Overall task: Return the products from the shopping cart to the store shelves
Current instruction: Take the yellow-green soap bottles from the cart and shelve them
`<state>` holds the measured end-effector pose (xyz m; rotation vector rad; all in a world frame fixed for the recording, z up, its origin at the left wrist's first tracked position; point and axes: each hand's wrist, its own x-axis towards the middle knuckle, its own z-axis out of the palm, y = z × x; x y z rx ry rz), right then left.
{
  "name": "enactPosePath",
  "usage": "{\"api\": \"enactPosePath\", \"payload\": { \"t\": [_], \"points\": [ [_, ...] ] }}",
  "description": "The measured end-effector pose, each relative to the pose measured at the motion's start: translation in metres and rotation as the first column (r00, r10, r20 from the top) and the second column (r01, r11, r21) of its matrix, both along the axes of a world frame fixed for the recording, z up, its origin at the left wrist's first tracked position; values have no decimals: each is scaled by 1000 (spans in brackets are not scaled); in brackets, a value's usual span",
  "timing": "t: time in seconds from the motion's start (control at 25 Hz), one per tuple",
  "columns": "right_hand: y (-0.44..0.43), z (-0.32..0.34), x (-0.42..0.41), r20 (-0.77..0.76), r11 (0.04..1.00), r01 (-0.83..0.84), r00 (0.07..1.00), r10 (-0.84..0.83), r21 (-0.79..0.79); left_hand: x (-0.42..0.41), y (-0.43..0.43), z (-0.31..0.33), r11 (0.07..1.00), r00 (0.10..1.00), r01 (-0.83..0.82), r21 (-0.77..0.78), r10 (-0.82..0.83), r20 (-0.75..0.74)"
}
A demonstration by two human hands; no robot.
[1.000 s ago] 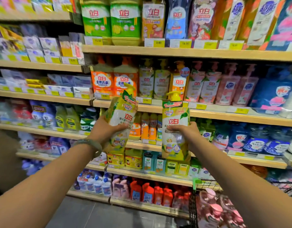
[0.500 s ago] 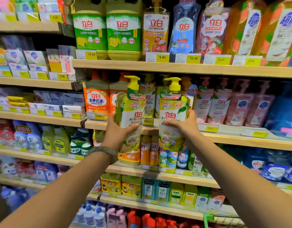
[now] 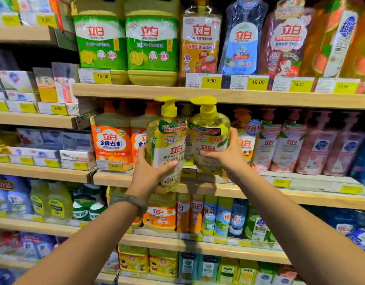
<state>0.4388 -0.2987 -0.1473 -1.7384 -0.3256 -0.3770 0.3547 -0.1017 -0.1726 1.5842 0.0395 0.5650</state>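
Bottles raised shelfward | left hand, right hand gripping | bases unclear (blur)

Two upright yellow pump bottles side by side

two yellow pump bottles, two hands

The left bottle in your left hand is see-through yellow with a bright yellow pump, a white label, red characters and green leaf trim; the right bottle in your right hand has the same colours. Your wristband is grey-green. The shelf is pale wood, its price tags yellow and white, with orange-labelled bottles at left and pink bottles at right.
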Motion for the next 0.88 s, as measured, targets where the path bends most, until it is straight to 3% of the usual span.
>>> {"api": "enactPosePath", "payload": {
  "t": [0.28,0.48,0.56,0.72,0.88],
  "points": [
    [25,-11,23,56,985,162,986,-159,-52,33,27,0,998,996,68,-6,-68,-63],
    [33,-31,34,34,915,318,947,-320,-247,40,38,-5,993,991,110,31,-108,-74],
    [35,-29,36,26,857,399,910,-414,-326,41,38,-8,992,988,128,21,-126,-84],
    [35,-20,32,94,643,573,779,-620,-508,39,32,-16,986,980,166,-5,-166,-114],
    [36,-23,34,262,476,666,701,-664,-575,39,28,-16,985,978,170,-7,-169,-124]
  ]
}}
